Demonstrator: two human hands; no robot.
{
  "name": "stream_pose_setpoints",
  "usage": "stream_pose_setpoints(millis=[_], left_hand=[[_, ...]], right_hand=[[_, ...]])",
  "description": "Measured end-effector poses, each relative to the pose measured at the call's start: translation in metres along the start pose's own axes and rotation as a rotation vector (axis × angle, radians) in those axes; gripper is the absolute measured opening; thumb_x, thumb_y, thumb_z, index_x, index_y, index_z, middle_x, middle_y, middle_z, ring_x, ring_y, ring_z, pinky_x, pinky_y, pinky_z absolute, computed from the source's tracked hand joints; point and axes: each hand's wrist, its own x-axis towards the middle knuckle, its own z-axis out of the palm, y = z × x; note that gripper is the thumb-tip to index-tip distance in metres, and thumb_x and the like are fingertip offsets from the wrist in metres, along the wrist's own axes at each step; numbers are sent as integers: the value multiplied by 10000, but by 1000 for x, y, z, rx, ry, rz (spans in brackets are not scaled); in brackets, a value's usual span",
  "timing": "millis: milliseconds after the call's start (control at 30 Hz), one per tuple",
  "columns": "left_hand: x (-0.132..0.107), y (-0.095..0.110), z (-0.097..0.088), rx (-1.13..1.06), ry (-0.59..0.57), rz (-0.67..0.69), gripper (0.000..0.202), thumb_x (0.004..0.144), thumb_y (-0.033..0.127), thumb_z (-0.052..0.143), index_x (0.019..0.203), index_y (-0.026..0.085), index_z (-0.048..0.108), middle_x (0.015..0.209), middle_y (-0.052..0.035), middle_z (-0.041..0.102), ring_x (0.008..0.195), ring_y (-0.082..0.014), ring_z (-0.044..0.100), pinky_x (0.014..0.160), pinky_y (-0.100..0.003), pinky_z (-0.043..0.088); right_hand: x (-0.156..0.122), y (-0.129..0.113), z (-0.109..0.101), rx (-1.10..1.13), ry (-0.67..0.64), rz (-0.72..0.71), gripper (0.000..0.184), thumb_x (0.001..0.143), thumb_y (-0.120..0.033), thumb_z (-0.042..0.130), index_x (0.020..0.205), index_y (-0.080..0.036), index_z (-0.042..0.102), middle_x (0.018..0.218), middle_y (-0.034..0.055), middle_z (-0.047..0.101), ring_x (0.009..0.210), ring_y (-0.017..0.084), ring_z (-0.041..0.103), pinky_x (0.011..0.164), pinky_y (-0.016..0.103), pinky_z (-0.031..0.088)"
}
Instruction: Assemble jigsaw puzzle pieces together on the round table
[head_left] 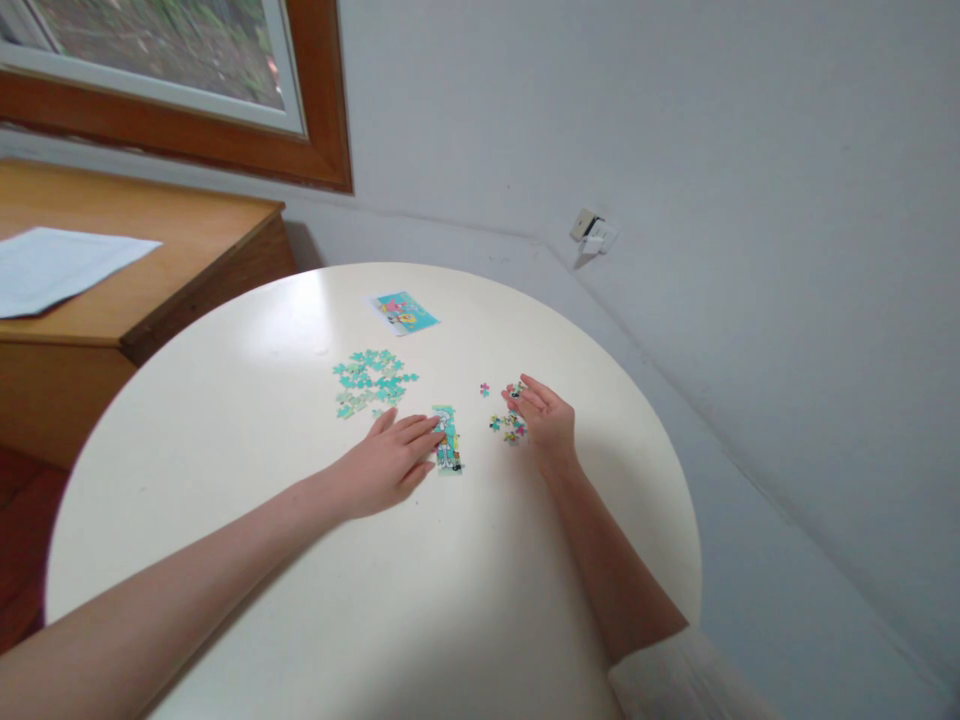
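My left hand (pixel 390 458) lies flat on the round white table (pixel 300 620), fingers stretched out and touching the left edge of a small joined strip of puzzle pieces (pixel 448 440). My right hand (pixel 546 418) rests on its edge with fingers extended, right beside a little heap of mixed-colour loose pieces (pixel 508 426). One stray pink piece (pixel 484 389) lies just left of that heap. A spread of several teal loose pieces (pixel 371 381) sits beyond my left hand. Neither hand holds anything.
A small picture card (pixel 403 312) lies toward the table's far side. A wooden desk (pixel 142 290) with a sheet of paper (pixel 52 268) stands at the left, under a wood-framed window (pixel 225 110). A wall socket (pixel 592 232) sits behind the table.
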Motion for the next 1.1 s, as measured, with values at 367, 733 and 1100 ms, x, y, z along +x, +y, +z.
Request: stream_pose_setpoints(millis=[367, 733, 1100], left_hand=[[-1, 0, 1, 6, 9, 4, 413, 905, 259, 329, 1279, 168, 481, 1378, -132, 449, 1264, -266, 402, 1063, -567, 221], [-1, -2, 3, 8, 15, 11, 406, 904, 260, 339, 1278, 193, 481, 1379, -118, 452, 1266, -257, 402, 1069, -553, 221], [-1, -2, 1, 3, 12, 13, 404, 902, 254, 336, 1269, 171, 484, 1376, -129, 453, 1268, -267, 400, 1060, -571, 228]], right_hand=[[-1, -1, 0, 0, 4, 5, 421, 587, -320, 753, 946, -137, 631, 794, 71, 704, 781, 211, 694, 777, 375, 554], [0, -1, -1, -9, -7, 5, 393, 611, -300, 730, 957, -142, 630, 792, 66, 696, 798, 213, 692, 796, 384, 547], [-1, -4, 2, 7, 28, 33, 400, 572, -279, 737, 925, -133, 619, 749, 57, 693, 762, 215, 695, 769, 372, 555]])
